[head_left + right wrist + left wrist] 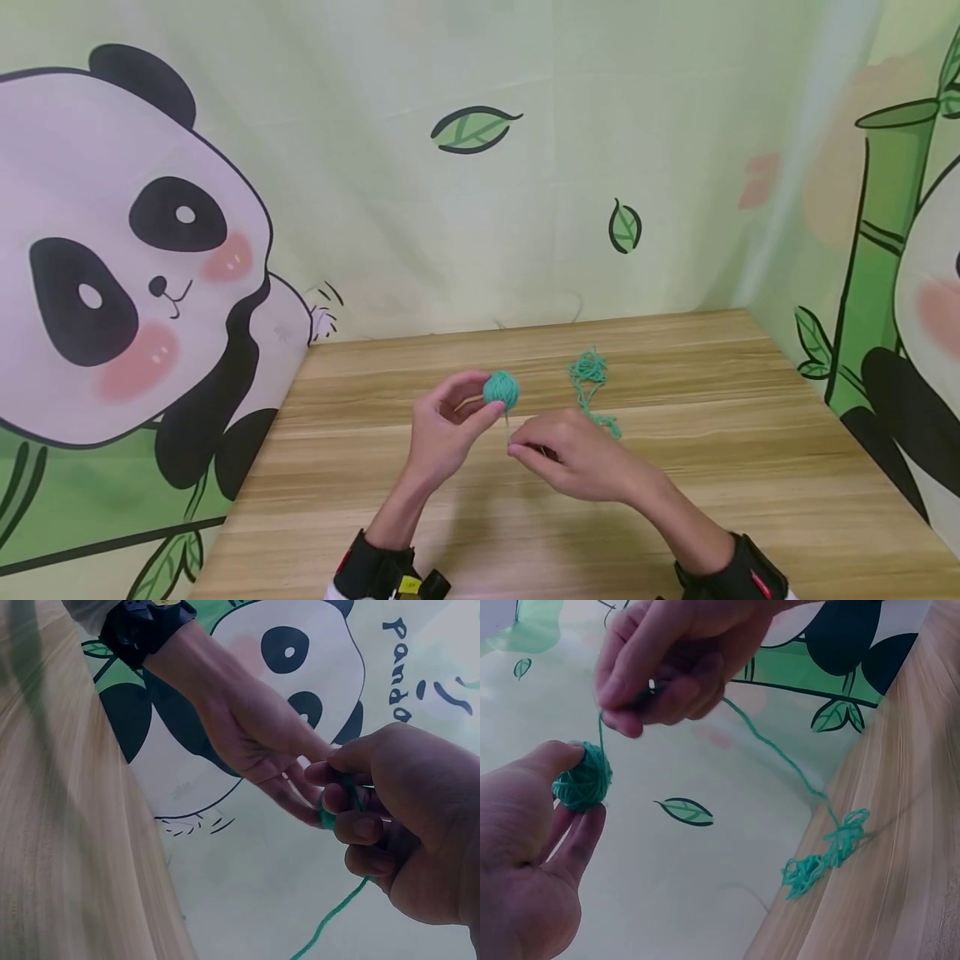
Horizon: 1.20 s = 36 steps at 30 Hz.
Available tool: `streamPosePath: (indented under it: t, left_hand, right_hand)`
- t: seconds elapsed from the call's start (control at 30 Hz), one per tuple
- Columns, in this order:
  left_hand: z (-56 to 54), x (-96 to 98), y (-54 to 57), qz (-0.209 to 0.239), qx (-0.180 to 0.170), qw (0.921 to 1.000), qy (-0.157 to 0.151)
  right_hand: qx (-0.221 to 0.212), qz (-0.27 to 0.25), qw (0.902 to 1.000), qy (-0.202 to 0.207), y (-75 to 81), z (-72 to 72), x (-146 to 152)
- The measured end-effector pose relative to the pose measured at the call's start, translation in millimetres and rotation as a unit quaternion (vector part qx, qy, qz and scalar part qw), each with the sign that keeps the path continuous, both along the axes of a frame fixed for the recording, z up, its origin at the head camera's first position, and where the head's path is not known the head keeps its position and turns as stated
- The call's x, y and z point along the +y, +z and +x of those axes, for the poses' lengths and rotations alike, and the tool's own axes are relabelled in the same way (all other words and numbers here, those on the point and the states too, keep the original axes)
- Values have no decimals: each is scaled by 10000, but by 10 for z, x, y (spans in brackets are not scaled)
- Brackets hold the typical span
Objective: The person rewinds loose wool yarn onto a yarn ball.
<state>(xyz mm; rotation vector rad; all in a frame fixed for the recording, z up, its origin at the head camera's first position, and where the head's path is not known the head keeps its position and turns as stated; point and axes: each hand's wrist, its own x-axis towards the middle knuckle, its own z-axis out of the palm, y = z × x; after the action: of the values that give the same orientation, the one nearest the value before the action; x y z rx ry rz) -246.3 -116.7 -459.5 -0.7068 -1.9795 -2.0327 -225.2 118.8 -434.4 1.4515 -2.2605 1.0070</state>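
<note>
A small ball of teal yarn (501, 391) sits in my left hand (447, 425), pinched between thumb and fingertips above the table. In the left wrist view the wound strands of the yarn ball (585, 778) show clearly. My right hand (577, 457) is just to the right and nearer to me, its fingers curled round the strand that runs up to the ball. From the right hand the yarn strand (776, 750) trails down to a loose, tangled heap of the same yarn (588, 367) on the table. In the right wrist view, the right hand (420, 817) largely hides the ball.
The wood-grain table (337, 467) stretches under both hands and ends at a fabric backdrop (360, 208) printed with pandas, leaves and bamboo. Black wrist straps (375, 567) with cameras sit on both wrists.
</note>
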Motion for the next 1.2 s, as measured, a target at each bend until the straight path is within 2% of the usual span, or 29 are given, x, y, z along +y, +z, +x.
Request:
streamPosePath:
  t: [0.17,0.27,0.63,0.93,1.2]
  left_hand:
    - [-7,-18,-46,-118,81,9999,-64]
    - [-14,-23,-76,-81,134,9997,-186]
    - [31,-37,-112,-204,-69,9970,-748]
    - [91,-25,-77,-302,-250,9932,-1095]
    - [127,27,-60,-143,-21,9888,-1488]
  right_hand:
    - [0,-167,9995,264,121,30,7]
    - [-150,-310,9987,384,200,29,23]
    - [-1212,-879,9883,301,405,-82,89]
    - [-1350,-1084,9848,102,468,-187,119]
    - [-1712,-1281,9767,-181,423,-302,148]
